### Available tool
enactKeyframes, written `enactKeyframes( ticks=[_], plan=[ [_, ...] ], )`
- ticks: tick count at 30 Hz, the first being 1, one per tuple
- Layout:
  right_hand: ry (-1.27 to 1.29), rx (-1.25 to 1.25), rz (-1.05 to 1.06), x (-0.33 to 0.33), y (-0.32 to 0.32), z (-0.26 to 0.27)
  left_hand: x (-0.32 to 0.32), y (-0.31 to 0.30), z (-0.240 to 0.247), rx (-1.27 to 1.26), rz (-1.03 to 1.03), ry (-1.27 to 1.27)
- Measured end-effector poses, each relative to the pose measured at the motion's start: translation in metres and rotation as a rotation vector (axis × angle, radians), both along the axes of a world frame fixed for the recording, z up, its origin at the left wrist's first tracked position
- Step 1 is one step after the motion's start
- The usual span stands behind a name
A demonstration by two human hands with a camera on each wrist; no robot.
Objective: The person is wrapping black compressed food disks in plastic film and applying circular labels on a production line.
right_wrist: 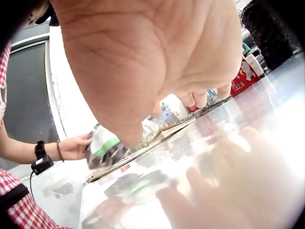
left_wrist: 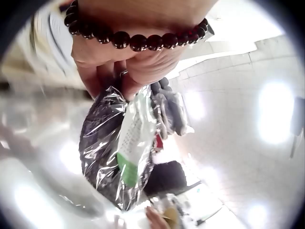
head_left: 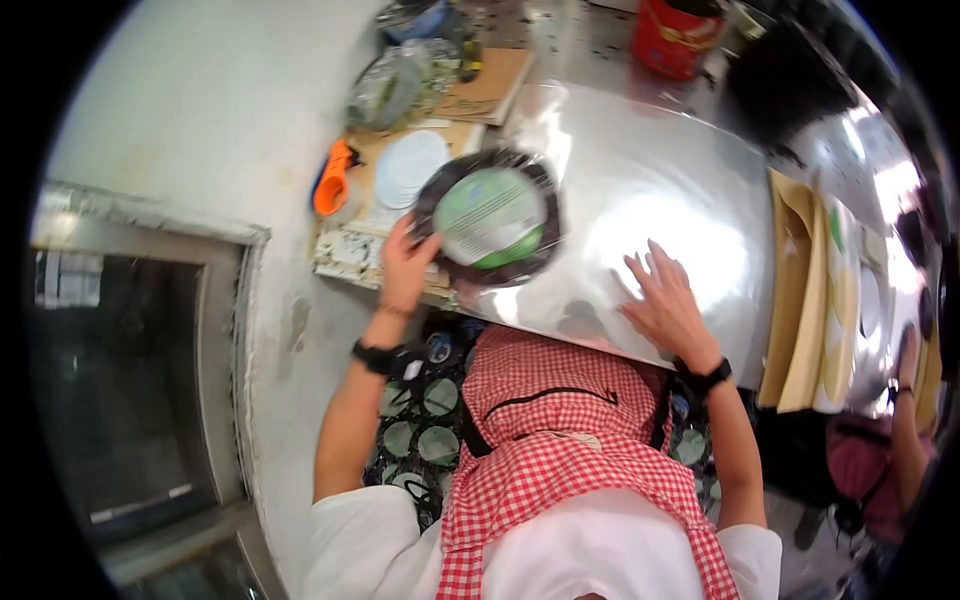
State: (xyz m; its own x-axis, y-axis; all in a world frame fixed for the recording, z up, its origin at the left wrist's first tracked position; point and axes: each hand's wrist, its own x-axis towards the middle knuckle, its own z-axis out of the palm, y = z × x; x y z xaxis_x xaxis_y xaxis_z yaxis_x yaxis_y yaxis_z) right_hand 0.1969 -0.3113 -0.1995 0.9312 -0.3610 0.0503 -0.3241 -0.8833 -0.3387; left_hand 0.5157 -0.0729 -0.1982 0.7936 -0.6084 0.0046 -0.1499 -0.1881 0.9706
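My left hand (head_left: 404, 265) grips the near-left rim of a round, dark disc-shaped package (head_left: 490, 222) in shiny clear plastic. A round green and white label (left_wrist: 137, 138) with printed lines lies under the wrap. In the left wrist view the thumb and fingers pinch the package's edge, and it hangs on its side. The package is held over the left end of a shiny metal tabletop (head_left: 640, 140). My right hand (head_left: 663, 305) hovers palm down over the metal near its front edge, fingers spread and holding nothing. Its reflection shows in the right wrist view.
A stack of white round labels (head_left: 411, 167) and an orange tape dispenser (head_left: 333, 182) sit at the left. Behind are cardboard (head_left: 490, 88) and plastic-wrapped items (head_left: 395, 85). A red bucket (head_left: 673, 40) stands at the back, cardboard sheets (head_left: 788, 290) at the right. Another person's arm (head_left: 907, 420) shows far right.
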Motion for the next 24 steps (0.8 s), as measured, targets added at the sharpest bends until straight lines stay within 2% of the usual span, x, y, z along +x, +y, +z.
enactKeyframes(
  ticks=[2, 4, 5, 6, 7, 8, 9, 10, 11, 12, 13, 14, 17, 19, 21, 23, 24],
  plan=[
    [-0.021, -0.065, 0.017, -0.013, -0.002, 0.003, 0.012, 0.100, 0.028, 0.059, 0.055, -0.063],
    [0.025, -0.022, 0.020, -0.025, -0.001, 0.000, 0.021, 0.229, 0.030, 0.487, 0.000, -0.103],
    [0.073, 0.013, -0.001, -0.030, -0.002, -0.003, 0.006, 0.262, 0.058, 0.734, -0.151, 0.030],
    [0.071, 0.019, 0.001, -0.032, -0.002, -0.005, -0.004, 0.292, 0.073, 1.032, -0.470, -0.142],
    [0.065, -0.022, 0.025, -0.034, -0.002, -0.008, -0.003, 0.332, 0.066, 1.200, -0.814, 0.116],
    [0.058, -0.063, 0.054, -0.034, -0.002, -0.011, -0.016, 0.334, 0.072, 1.162, -1.095, 0.170],
    [0.058, -0.054, 0.064, -0.032, -0.002, -0.012, -0.033, 0.329, 0.064, 1.204, -1.173, 0.119],
    [0.073, -0.019, 0.050, -0.030, -0.002, -0.011, -0.042, 0.288, 0.066, 1.187, -1.140, 0.097],
    [0.089, 0.011, 0.030, -0.027, -0.002, -0.008, -0.033, 0.249, 0.054, 1.052, -1.078, 0.113],
    [0.117, 0.046, 0.020, -0.025, -0.002, -0.003, -0.027, 0.213, 0.038, 0.965, -0.840, -0.072],
    [0.123, 0.041, 0.008, -0.026, -0.002, 0.002, -0.011, 0.167, 0.022, 0.721, -0.685, -0.244],
    [0.143, 0.067, 0.024, -0.025, -0.003, 0.008, 0.001, 0.103, 0.031, 0.553, -0.543, -0.438],
    [0.174, 0.052, -0.005, -0.028, -0.003, 0.014, 0.070, -0.010, 0.003, 0.277, -0.155, -0.594],
    [0.140, 0.085, 0.027, -0.042, -0.004, 0.009, 0.109, -0.044, -0.023, 0.268, 0.022, -0.736],
    [0.082, 0.159, 0.039, -0.054, -0.010, 0.012, 0.125, -0.053, -0.060, 0.256, 0.028, -0.658],
    [-0.003, 0.294, 0.002, -0.061, -0.025, 0.020, 0.127, -0.056, -0.074, 0.260, 0.061, -0.697],
    [-0.062, 0.245, -0.032, -0.060, -0.045, 0.033, 0.125, -0.057, -0.078, 0.229, 0.082, -0.619]
  ],
)
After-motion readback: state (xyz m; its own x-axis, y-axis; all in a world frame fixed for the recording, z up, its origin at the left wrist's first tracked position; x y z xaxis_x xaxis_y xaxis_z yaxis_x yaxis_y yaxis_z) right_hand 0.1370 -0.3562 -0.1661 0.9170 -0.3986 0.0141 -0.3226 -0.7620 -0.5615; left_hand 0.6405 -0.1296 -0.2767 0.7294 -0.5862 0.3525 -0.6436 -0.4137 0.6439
